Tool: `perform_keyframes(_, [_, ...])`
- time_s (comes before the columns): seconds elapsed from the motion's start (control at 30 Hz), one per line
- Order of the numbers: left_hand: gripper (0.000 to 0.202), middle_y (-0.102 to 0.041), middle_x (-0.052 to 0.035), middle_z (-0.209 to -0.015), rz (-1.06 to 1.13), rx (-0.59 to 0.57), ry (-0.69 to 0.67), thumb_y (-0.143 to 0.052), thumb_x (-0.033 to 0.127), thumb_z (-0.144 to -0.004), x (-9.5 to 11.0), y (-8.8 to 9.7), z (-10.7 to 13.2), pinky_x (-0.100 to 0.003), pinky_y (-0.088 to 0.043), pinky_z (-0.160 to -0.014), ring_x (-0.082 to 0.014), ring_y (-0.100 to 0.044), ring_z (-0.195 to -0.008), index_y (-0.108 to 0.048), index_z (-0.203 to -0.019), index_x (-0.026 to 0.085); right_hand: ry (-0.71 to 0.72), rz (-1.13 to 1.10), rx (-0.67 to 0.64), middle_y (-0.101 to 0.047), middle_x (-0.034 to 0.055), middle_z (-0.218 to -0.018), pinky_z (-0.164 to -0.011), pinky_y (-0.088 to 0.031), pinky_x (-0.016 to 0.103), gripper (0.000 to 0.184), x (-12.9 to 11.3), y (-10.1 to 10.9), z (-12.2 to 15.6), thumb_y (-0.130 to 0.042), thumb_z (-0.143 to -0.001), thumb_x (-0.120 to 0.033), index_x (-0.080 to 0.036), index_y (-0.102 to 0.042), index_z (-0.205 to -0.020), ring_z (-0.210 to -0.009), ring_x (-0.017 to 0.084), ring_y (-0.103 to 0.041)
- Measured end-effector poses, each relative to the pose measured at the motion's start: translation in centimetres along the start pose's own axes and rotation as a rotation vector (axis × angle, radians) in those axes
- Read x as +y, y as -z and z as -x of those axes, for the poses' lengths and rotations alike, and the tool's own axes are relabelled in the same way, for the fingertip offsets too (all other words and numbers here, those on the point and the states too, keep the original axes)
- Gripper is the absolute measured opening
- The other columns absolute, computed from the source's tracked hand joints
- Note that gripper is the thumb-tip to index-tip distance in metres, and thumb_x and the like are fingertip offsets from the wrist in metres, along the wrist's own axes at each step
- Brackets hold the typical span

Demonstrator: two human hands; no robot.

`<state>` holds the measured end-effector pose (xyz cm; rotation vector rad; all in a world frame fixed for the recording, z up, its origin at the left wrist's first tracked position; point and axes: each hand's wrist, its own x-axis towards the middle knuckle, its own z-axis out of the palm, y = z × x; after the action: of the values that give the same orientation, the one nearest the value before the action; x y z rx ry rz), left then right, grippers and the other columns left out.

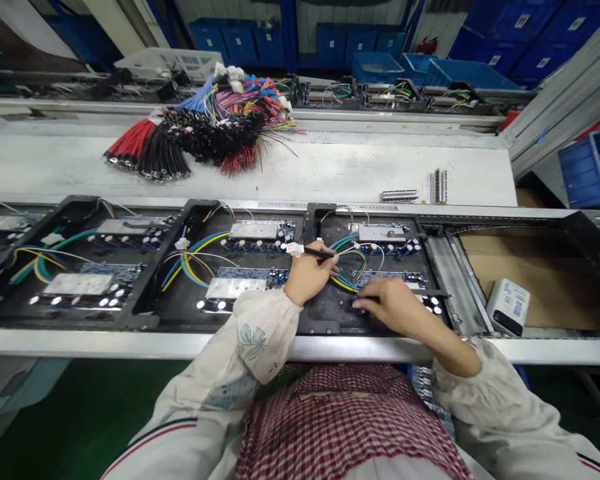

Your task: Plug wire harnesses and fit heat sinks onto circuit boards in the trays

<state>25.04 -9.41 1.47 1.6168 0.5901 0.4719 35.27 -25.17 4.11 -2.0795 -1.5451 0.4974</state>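
**Two hands busy over one wired black tray**

From beside the line, the step in hand looks like handling loose wires on a fixture loaded with boards. The left hand (pixel 307 277) is closed narrowly around a slim black tool (pixel 320 253), with a small white connector (pixel 294 249) at its far end. The right hand (pixel 385 305), fingers curled low, grips a second black tool (pixel 420 294) just above the tray floor. Green, yellow and blue wires (pixel 349 261) loop beside both hands, inside a black tray (pixel 325 325) on the conveyor rail (pixel 180 344). Circuit boards (pixel 383 233) sit in it. The connector looks unseated, so the next move seems to call for careful placement. Wire harness bundles (pixel 205 137) lie beyond.
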Motion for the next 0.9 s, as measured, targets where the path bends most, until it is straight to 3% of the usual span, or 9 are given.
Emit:
perform_keyframes(0.07, [0.011, -0.060, 0.0007, -0.063, -0.154, 0.020, -0.089, -0.059, 0.024, -0.073, -0.1, 0.0, 0.1, -0.026, -0.052, -0.060, -0.0147, -0.064, -0.063, -0.051, -0.067, 0.018, -0.039, -0.072, 0.151, -0.071, 0.0017, -0.073, -0.062, -0.046, 0.025, 0.008, 0.2, -0.2, -0.7, -0.067, -0.078, -0.025, -0.021, -0.072, -0.076, -0.065, 0.016, -0.064])
perform_keyframes(0.17, [0.012, -0.059, 0.0014, -0.060, -0.399, 0.044, -0.229, -0.060, 0.021, -0.069, -0.2, 0.0, 0.2, -0.023, -0.045, -0.060, -0.0120, -0.057, -0.061, -0.055, -0.059, 0.018, -0.126, 0.007, 0.336, -0.073, 0.0034, -0.078, -0.063, -0.047, 0.027, 0.007, 1.1, -1.0, -2.2, -0.069, -0.074, -0.026, -0.021, -0.073, -0.078, -0.068, 0.018, -0.066])
perform_keyframes(0.4, [0.011, -0.053, 0.0050, -0.055, -0.469, -0.013, -0.298, -0.054, 0.013, -0.067, 0.1, 0.1, 0.4, -0.020, -0.035, -0.056, -0.0081, -0.048, -0.056, -0.052, -0.056, 0.016, -0.141, 0.067, 0.344, -0.073, 0.0027, -0.078, -0.061, -0.045, 0.027, 0.011, 2.3, -1.9, -3.0, -0.067, -0.076, -0.030, -0.022, -0.073, -0.079, -0.065, 0.017, -0.065])
perform_keyframes(0.9, [0.011, -0.052, 0.0052, -0.056, -0.473, -0.018, -0.317, -0.052, 0.011, -0.067, 0.0, 0.1, 0.3, -0.020, -0.035, -0.057, -0.0082, -0.047, -0.056, -0.051, -0.057, 0.017, -0.155, 0.085, 0.331, -0.072, 0.0022, -0.078, -0.060, -0.045, 0.026, 0.014, 2.5, -1.9, -2.7, -0.064, -0.077, -0.033, -0.022, -0.072, -0.080, -0.064, 0.017, -0.064])
